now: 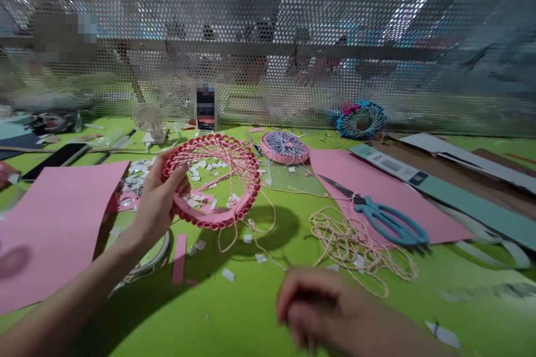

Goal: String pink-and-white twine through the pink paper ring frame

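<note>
Our left hand (pixel 161 189) is closed on a round pink ring with small red paper loops all around its edge (pixel 213 222). We pinch it at nine o'clock on the rim, with the thumb in front. Our right hand (pixel 318 307) is curled in, low and close to us, but it is blurry, so we can't tell if it has hold of anything.

The ring is in front of us, tipped up, and it looks lifted off the flat green table (pixel 209 318). From our right hand, it sits at about eleven o'clock, a bit apart. Our left hand is the nearer one, since it touches the ring. The ring is round, so it has no long way, but its tilt makes it look widest from nine to three. A thin pale twisted string (pixel 274 261) hangs off its near side and trails to four o'clock, toward our right hand.

At one o'clock from that hand is a messy pile of pale pink string (pixel 347 240). Just past it, big blue-handled metal scissors (pixel 391 223) point to ten o'clock. Farther off, at two o'clock from the ring, lies a pink-sided disc with purple and white threads (pixel 285 146).
</note>
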Demonstrator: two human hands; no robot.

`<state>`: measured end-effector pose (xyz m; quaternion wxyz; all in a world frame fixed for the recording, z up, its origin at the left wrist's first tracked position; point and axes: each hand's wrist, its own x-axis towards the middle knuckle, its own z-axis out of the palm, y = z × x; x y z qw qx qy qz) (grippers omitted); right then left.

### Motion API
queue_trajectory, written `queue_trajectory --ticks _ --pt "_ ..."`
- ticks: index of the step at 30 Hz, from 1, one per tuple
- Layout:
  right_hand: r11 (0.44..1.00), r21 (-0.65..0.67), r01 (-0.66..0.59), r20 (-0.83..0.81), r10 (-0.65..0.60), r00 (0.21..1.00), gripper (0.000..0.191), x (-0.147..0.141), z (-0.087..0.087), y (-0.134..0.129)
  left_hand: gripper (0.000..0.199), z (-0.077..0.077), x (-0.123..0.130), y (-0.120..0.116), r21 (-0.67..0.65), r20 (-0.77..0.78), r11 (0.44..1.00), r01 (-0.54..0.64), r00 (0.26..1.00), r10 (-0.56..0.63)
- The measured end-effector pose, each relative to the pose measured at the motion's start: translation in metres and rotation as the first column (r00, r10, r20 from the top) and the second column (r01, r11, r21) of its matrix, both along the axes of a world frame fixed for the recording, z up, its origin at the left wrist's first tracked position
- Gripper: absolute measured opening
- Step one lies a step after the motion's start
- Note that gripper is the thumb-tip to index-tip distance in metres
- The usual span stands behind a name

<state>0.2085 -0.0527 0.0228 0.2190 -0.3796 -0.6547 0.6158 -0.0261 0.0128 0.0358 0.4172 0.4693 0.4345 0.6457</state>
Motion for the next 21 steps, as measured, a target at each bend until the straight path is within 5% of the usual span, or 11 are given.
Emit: queue_trajectory --ticks 3,8,12,15,19,21 --pt "0.92 0.26 0.292 0.022 -0.308 0.951 0.017 0.001 0.007 0.026 0.015 0.004 0.002 -0.002 -0.019 0.051 1.0 0.022 0.999 -0.021" --pt "0.941 0.307 0.142 0.097 -0.179 0.979 0.016 -0.022 -0.004 0.052 0.006 0.006 0.004 -0.007 -0.076 0.095 0.996 0.052 0.994 -0.044" --pt "0.925 0.346 0.156 0.024 -0.176 0.984 0.017 -0.036 -0.016 0.053 0.005 0.005 0.004 -0.009 -0.087 0.117 0.993 0.08 0.991 -0.07" --pt "0.866 0.484 0.123 0.077 -0.182 0.98 0.019 -0.034 -0.019 0.059 0.006 0.005 0.004 -0.008 -0.084 0.108 0.992 0.091 0.991 -0.082" --pt "0.694 0.705 0.142 0.153 -0.344 0.926 0.017 -0.026 -0.018 0.066 0.008 0.006 0.002 -0.007 -0.029 0.142 0.992 0.122 0.983 -0.117" --pt "0.744 0.649 0.157 0.102 -0.29 0.952 0.017 -0.026 -0.017 0.065 0.006 0.005 0.001 -0.007 -0.031 0.162 0.992 0.125 0.98 -0.119"
